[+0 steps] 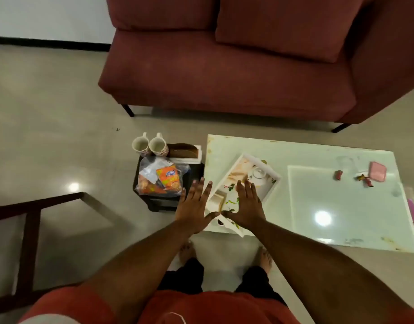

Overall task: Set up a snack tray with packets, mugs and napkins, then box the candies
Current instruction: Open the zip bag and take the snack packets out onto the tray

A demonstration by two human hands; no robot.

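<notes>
Both flat, straight-fingered hands, left hand (194,206) and right hand (247,205), hover mid-frame holding nothing, thumbs touching, over the white rectangular picture-printed tray (272,183); clear plastic bag of orange snack packets (160,177) lies left of them.

You have a single view, from the camera worn on the head, high above the floor and looking forward and steeply down. The wearer's red shirt (213,307) and bare feet (186,251) fill the near edge. Both arms run up the frame to the left hand (192,206) and right hand (247,204) at centre. The glass table (341,206) lies to the right, the black stool (196,170) left of it, and the red sofa (224,78) across the far side. The wide lens bends the edges, and things on the table's far right look small and soft.
</notes>
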